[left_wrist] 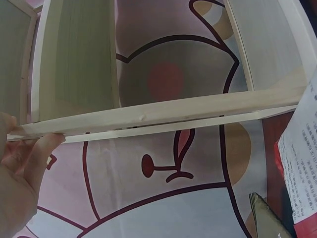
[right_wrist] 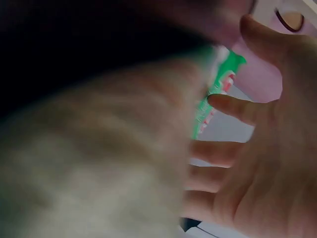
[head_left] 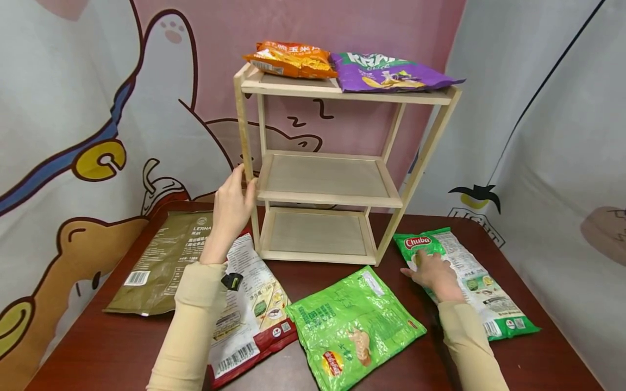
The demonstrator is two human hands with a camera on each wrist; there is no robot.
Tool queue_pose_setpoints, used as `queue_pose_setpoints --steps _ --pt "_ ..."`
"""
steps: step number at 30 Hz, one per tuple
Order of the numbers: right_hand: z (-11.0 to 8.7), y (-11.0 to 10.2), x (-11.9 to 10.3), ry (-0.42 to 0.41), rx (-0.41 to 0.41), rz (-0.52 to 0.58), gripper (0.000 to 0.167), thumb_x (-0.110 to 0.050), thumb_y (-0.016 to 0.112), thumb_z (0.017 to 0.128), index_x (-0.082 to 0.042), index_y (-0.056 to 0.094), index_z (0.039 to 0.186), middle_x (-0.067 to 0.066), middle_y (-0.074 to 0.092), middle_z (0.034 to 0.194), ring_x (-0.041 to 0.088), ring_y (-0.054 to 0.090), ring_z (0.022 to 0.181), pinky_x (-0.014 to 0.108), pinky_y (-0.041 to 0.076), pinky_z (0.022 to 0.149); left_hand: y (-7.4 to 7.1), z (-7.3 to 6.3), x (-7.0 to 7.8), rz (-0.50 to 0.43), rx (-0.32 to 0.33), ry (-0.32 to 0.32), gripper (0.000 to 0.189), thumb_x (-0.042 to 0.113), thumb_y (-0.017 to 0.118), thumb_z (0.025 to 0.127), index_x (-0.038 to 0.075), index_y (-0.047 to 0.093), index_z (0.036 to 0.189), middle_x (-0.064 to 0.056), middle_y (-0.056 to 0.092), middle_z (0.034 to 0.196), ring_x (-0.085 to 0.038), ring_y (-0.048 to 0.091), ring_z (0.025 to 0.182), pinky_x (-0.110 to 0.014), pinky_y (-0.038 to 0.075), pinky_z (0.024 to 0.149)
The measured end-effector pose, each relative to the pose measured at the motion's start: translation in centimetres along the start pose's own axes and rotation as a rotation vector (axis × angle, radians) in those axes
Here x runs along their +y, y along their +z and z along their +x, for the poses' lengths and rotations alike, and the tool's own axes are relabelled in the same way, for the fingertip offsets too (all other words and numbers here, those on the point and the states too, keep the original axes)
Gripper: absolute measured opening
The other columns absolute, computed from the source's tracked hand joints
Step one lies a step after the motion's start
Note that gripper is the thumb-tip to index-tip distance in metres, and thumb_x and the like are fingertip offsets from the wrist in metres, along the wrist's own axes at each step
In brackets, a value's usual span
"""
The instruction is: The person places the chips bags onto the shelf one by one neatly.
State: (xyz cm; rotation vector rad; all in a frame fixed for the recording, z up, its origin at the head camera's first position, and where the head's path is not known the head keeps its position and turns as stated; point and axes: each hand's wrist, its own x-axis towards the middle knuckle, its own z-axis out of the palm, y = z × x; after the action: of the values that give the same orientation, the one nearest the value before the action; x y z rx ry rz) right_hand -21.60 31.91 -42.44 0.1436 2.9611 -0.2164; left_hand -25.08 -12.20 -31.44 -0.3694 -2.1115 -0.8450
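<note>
My left hand (head_left: pixel 231 209) grips the left front post of a light wooden shelf rack (head_left: pixel 330 201), thumb and fingers on either side of it. The left wrist view shows the post (left_wrist: pixel 158 113) running away from that hand. Over a green and white Chuba snack bag (head_left: pixel 481 288) on the table's right side is my right hand (head_left: pixel 432 271), its fingers spread and fairly straight above the bag's upper left part. In the right wrist view a blurred sleeve hides much of the scene, and the fingers (right_wrist: pixel 213 153) look extended.
An orange snack bag (head_left: pixel 295 61) and a purple one (head_left: pixel 386 73) lie on the rack's top shelf. On the dark table (head_left: pixel 122 347) are a bright green bag (head_left: pixel 354 326), a red and white bag (head_left: pixel 259 309) and an olive bag (head_left: pixel 166 255). Printed cloth (head_left: pixel 313 27) hangs behind.
</note>
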Motion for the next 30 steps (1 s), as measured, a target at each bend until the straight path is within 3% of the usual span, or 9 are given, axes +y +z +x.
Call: queue_pose_setpoints --steps 3,9,15,22,30 --pt "0.2 0.5 0.0 -0.026 0.022 -0.021 0.054 -0.049 0.061 0.087 -0.001 0.048 0.108 0.042 0.044 0.113 0.061 0.047 0.092 0.060 0.045 0.068 0.0 0.0 -0.1 -0.001 -0.004 -0.001 0.034 0.013 0.055 0.096 -0.009 0.053 0.122 -0.025 0.065 0.100 -0.039 0.065 0.075 -0.047 0.053 0.059" --pt "0.2 0.7 0.0 -0.082 0.063 -0.031 0.038 -0.032 0.063 0.089 -0.001 0.047 0.104 0.037 0.049 0.102 0.056 0.051 0.086 0.058 0.045 0.068 0.0 -0.1 -0.3 0.000 -0.001 0.001 0.035 0.014 0.055 0.096 -0.009 0.053 0.122 -0.025 0.065 0.100 -0.039 0.066 0.075 -0.047 0.053 0.058" --pt "0.2 0.9 -0.3 -0.191 0.191 -0.067 0.018 -0.009 0.060 0.084 0.004 0.050 0.092 0.029 0.058 0.078 0.046 0.060 0.071 0.053 0.048 0.057 0.0 -0.1 -0.2 -0.002 -0.007 0.005 0.035 0.013 0.055 0.096 -0.010 0.053 0.122 -0.025 0.065 0.099 -0.039 0.066 0.076 -0.047 0.053 0.060" --pt "0.4 0.8 -0.3 -0.243 0.272 -0.137 0.009 0.004 0.053 0.082 0.008 0.053 0.090 0.030 0.058 0.075 0.044 0.060 0.065 0.051 0.048 0.052 0.2 0.0 -0.2 -0.009 -0.018 0.005 0.035 0.013 0.055 0.096 -0.009 0.052 0.123 -0.025 0.065 0.099 -0.038 0.066 0.076 -0.045 0.054 0.059" --pt "0.8 0.0 1.3 -0.312 0.384 -0.081 0.008 0.005 0.056 0.080 0.007 0.055 0.088 0.025 0.058 0.069 0.043 0.057 0.061 0.052 0.044 0.050 -0.1 0.0 -0.1 -0.004 0.004 0.010 0.034 0.013 0.055 0.096 -0.010 0.053 0.121 -0.025 0.065 0.097 -0.038 0.065 0.074 -0.046 0.053 0.058"
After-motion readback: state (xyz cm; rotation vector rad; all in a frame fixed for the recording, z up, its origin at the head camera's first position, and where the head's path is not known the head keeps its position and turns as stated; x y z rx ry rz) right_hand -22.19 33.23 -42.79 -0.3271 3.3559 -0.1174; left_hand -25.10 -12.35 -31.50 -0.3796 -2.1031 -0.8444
